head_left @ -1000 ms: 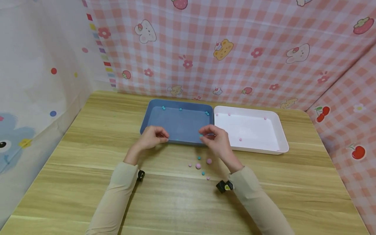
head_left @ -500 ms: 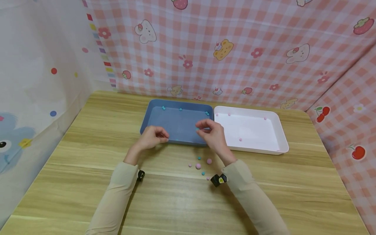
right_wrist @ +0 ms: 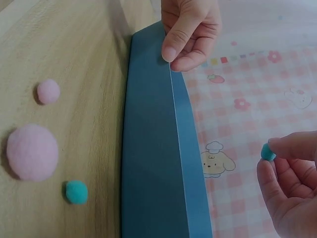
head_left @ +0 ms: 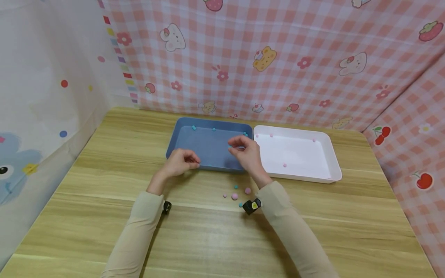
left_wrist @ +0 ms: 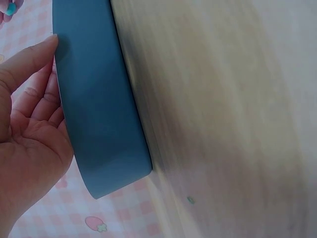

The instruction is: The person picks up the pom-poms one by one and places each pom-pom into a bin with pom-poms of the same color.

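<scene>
My right hand [head_left: 247, 155] is over the right part of the blue tray [head_left: 208, 148]. Between thumb and fingertip it pinches a small teal pom-pom [right_wrist: 268, 152], clearest in the right wrist view. At the tray's near left edge, my left hand [head_left: 179, 162] holds the rim, thumb outside and fingers curled inside. Several teal pom-poms [head_left: 194, 127] lie inside that tray along its far wall. In front of it, loose on the table, are pink pom-poms [right_wrist: 32, 152] of different sizes and teal pom-poms [right_wrist: 76, 192].
A white tray [head_left: 302, 154] stands right beside the blue one, with several small pink pom-poms [head_left: 284, 165] in it. Both trays rest on a wooden table [head_left: 104, 185]. A pink checked cloth [head_left: 236, 50] hangs behind the table's back edge.
My right hand has moved left and farther over the blue tray, still pinching the teal pom-pom. The left hand stays at the rim.
</scene>
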